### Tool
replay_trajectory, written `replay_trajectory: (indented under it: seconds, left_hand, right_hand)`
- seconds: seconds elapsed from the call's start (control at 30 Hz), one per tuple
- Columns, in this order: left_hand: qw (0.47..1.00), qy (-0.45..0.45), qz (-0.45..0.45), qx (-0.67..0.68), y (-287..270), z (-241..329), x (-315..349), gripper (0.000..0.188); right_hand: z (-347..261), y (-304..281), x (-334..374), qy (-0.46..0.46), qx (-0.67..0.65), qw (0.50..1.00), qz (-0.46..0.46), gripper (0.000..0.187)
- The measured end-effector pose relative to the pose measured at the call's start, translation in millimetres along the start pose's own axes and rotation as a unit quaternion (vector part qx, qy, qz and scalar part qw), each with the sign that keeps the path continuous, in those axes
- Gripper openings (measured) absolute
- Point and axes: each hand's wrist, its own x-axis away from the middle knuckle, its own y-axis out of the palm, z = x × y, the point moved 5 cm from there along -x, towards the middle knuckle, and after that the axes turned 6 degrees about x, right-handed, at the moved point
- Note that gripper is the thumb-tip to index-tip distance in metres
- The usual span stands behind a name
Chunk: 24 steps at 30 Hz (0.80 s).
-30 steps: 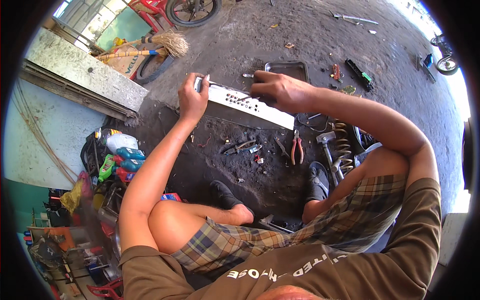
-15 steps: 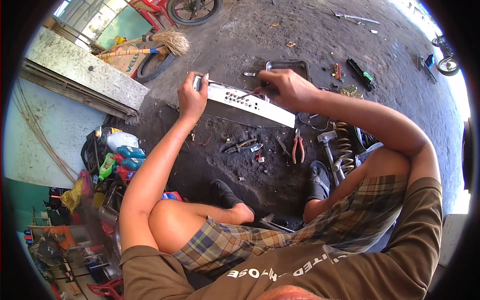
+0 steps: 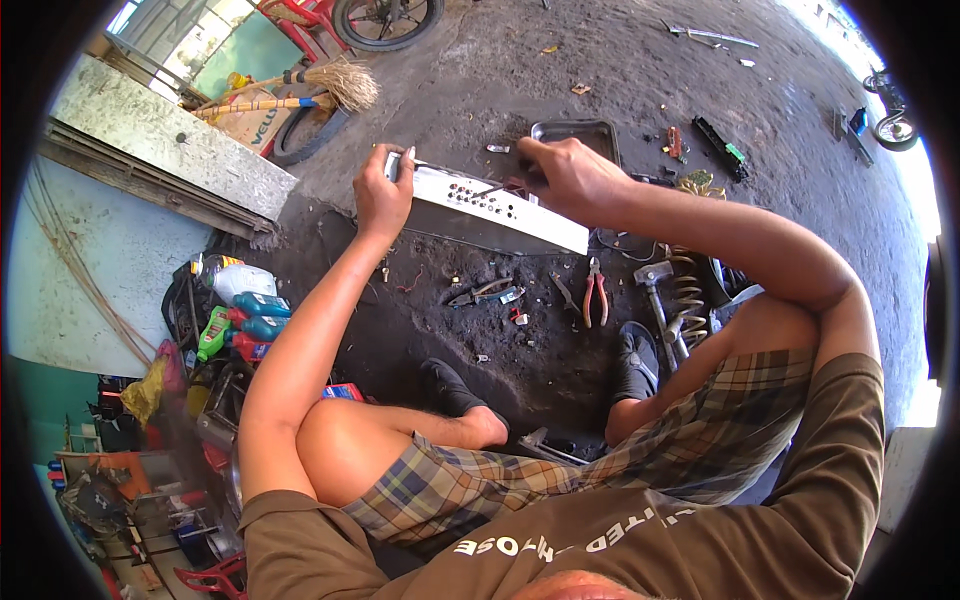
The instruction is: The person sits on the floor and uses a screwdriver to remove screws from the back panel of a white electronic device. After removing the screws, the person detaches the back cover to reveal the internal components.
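A long, flat electronic device (image 3: 545,228), its white panel bearing rows of small round sockets, is tilted up on the ground in front of me. My left hand (image 3: 382,195) grips its left end, thumb on the top edge. A screwdriver (image 3: 488,190) is in my closed right hand (image 3: 570,178), which sits above the panel's right half. Its thin shaft slants left and down to the sockets; the fingers hide most of the handle. Just this side of the device lie red-handled pliers (image 3: 596,295) and a second, dark pair of pliers (image 3: 487,292).
A metal tray (image 3: 600,132) lies behind my right hand. Circuit boards (image 3: 722,145) are on the ground at the far right. A coil-spring shock absorber (image 3: 688,290) stands near my right knee. Bottles (image 3: 262,303) crowd the left side, and a straw broom (image 3: 345,84) rests farther back.
My right hand has shifted slightly and turned a little with the screwdriver. The device has tipped very slightly; my left hand keeps its hold.
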Motion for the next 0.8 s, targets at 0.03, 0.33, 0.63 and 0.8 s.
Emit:
replay_trajectory:
  seconds: [0.03,0.33,0.63,0.8]
  left_hand:
    - [1.000,0.001,0.001,-0.001,-1,0,1,0.021]
    - [1.000,0.008,-0.001,-0.002,0,5,1,0.021]
    - [1.000,-0.002,0.002,0.006,1,-1,0,0.022]
    - [1.000,-0.013,-0.001,0.008,-4,-5,3,0.021]
  right_hand:
    - [5,2,-1,0.008,0.031,0.999,-0.031,0.028]
    - [0,-6,2,-0.075,0.001,0.997,-0.018,0.033]
    - [-2,-4,3,-0.080,-0.026,0.996,0.001,0.032]
    - [-10,-4,-2,0.017,-0.046,0.999,-0.020,0.027]
